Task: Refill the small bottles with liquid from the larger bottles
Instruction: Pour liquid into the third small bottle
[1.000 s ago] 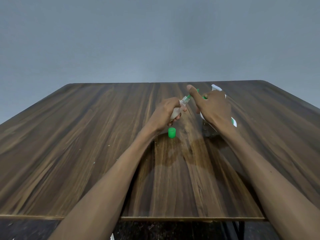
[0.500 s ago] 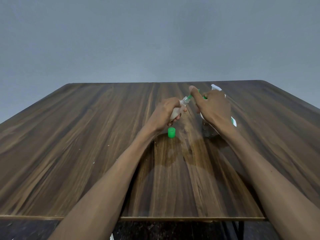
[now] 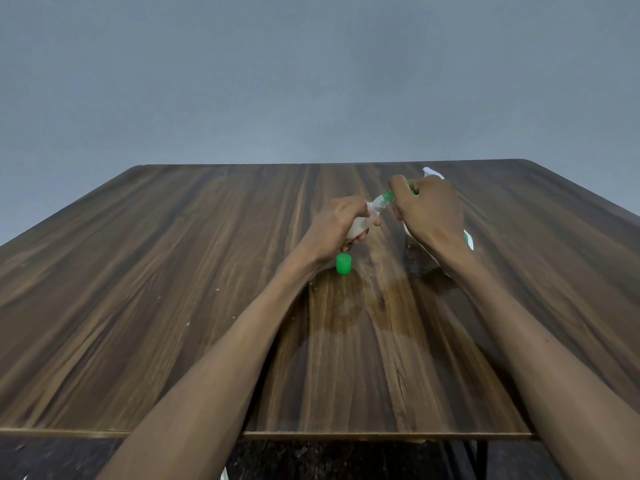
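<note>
Left hand (image 3: 337, 225) grips the small bottle (image 3: 362, 226), tilted; right hand (image 3: 427, 211) holds the large bottle (image 3: 468, 237), its green nozzle (image 3: 388, 195) at the small one's mouth. Filling looks underway; the cap (image 3: 343, 264) below the left hand awaits refitting.

above the middle of the wooden tabletop (image 3: 173, 271), the left hand (image 3: 337, 226) grips a small bottle (image 3: 362, 225) tilted toward the right hand (image 3: 429, 211), which holds a larger bottle (image 3: 434, 174) with its green nozzle (image 3: 388, 195) at the small bottle's mouth. a green cap (image 3: 343, 264) stands just nearer.
</note>
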